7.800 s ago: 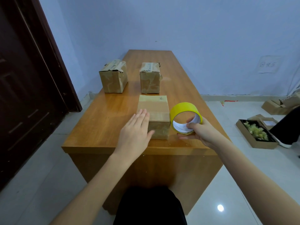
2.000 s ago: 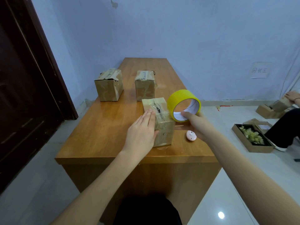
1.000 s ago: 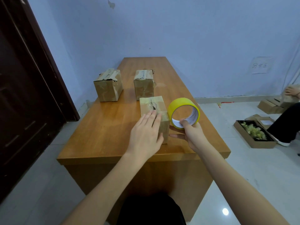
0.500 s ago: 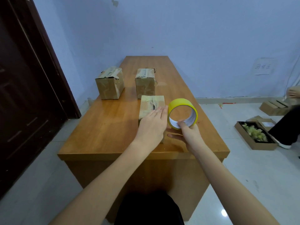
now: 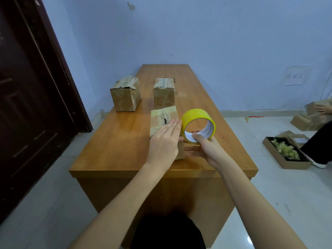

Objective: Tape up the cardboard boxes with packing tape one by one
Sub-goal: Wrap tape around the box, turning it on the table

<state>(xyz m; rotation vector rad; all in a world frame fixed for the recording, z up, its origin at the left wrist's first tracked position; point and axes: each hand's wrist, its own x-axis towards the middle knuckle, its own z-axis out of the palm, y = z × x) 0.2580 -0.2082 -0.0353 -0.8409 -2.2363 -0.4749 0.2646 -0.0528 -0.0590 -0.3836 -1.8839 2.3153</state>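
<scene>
A small cardboard box [image 5: 161, 117] lies near the front edge of the wooden table [image 5: 116, 144], with old tape and a torn slit on its top. My left hand [image 5: 164, 142] lies flat on the box's near part, fingers straight. Right beside the box, my right hand [image 5: 206, 150] grips a yellow roll of packing tape [image 5: 197, 116] with the thumb inside its core. The roll stands on edge against the box's right side. Two more taped cardboard boxes stand further back: one [image 5: 125, 94] at the left, one [image 5: 164, 91] in the middle.
A dark door [image 5: 27, 105] stands at the left, a blue wall behind. On the floor at the right lie an open tray box with yellowish scraps [image 5: 285, 153] and other cartons [image 5: 303, 121]; another person's leg and hand show at the right edge.
The box was turned and now lies straight along the table. My left hand slid forward over its top; the tape roll came down against its right side. The pink object seen earlier is out of sight.
</scene>
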